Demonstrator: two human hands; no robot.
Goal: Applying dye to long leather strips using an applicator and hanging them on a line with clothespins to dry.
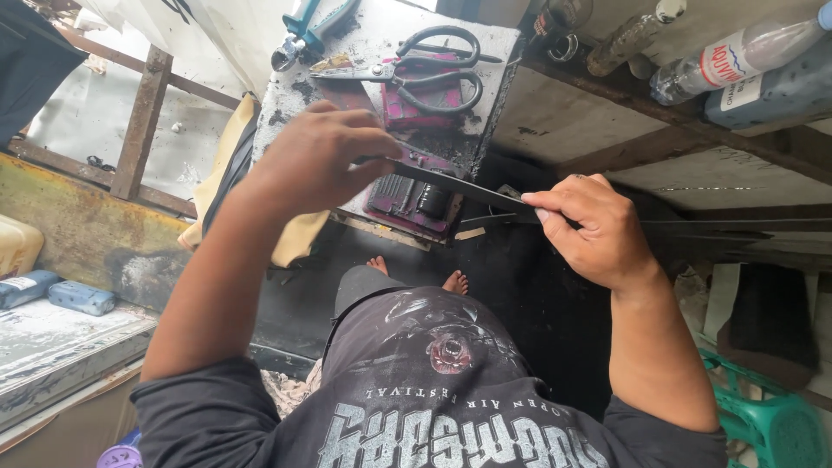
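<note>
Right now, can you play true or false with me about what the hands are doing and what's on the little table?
1. Both hands hold one thin dark strip. True: the left hand and the right hand each pinch the strip.
2. The scissors are in the right hand. False: the scissors lie on the small stained table, untouched.
3. The scissors have black handles. True.
4. A clear plastic bottle stands upright on the floor. False: the bottle lies on its side on a ledge at upper right.
5. A green plastic stool is at lower right. True.
</note>
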